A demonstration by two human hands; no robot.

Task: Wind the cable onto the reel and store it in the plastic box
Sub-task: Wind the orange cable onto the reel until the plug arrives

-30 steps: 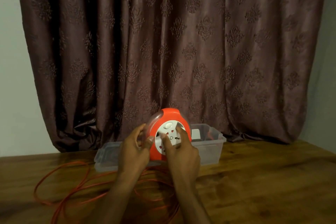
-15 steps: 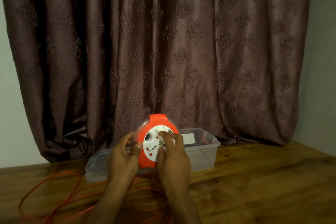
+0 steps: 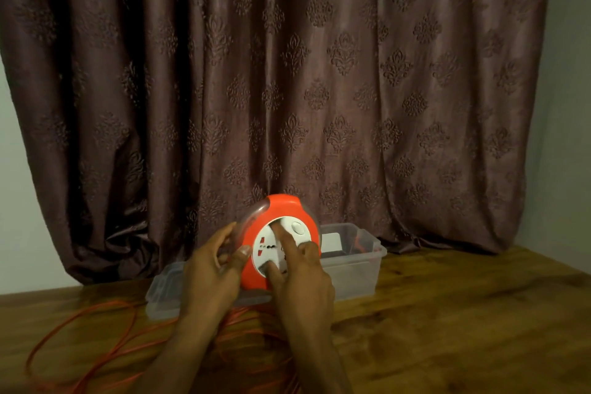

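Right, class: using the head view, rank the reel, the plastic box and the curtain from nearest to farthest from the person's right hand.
1. Reel: under the right hand, fingers on its white face.
2. Plastic box: just behind, extending right.
3. Curtain: farthest, behind the table.

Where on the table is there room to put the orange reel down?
The bare wood right of the right hand, in front of the plastic box, is free. The table is crowded on the left, where loose orange cable loops under the left hand.

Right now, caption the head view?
Left hand grips reel, right hand turns its face; cable loose.
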